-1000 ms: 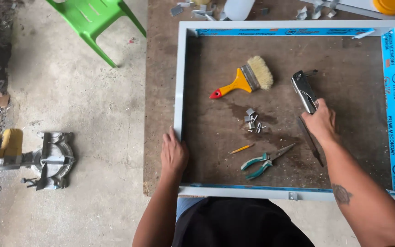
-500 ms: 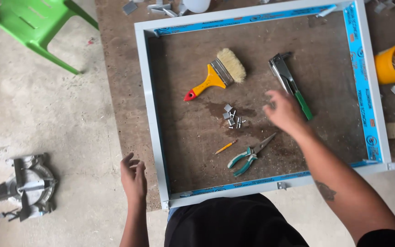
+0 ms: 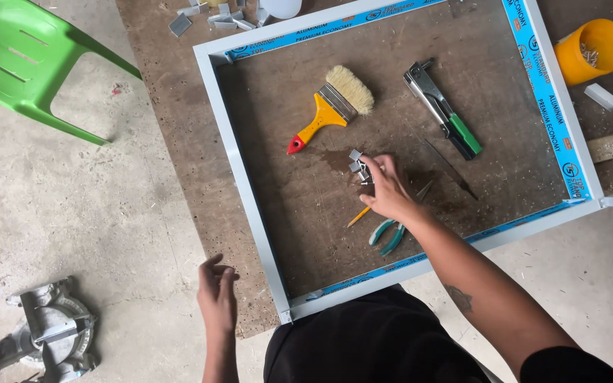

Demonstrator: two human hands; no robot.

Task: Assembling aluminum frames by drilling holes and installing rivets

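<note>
Your right hand [image 3: 389, 190] is down inside the aluminium frame [image 3: 239, 167], fingers curled and their tips drawn together on the small heap of grey metal clips [image 3: 357, 164] lying on the brown worktop [image 3: 179, 128]; whether a clip is already nipped between finger and thumb is hidden by your own knuckles. So the step in hand looks like picking a clip out of the heap. Just beneath your palm lie the yellow pencil [image 3: 358, 216] and the green-handled pliers [image 3: 387, 234], and beyond your fingertips the paintbrush [image 3: 333, 106] with its red-tipped yellow handle. Out to the far right of the hand, well apart, rests the rivet tool [image 3: 443, 110] with its green grip, and past the frame's edge stands the orange cup [image 3: 591, 50]. Your left hand [image 3: 217, 291] hangs free off the near-left corner of the frame, fingers loosely bent, holding nothing and touching neither frame nor bench. The next move, as I judge it, calls for a clean pinch on one clip only, lifted straight up so the others stay put, and for the left hand to come back onto the frame rail to steady it.
</note>
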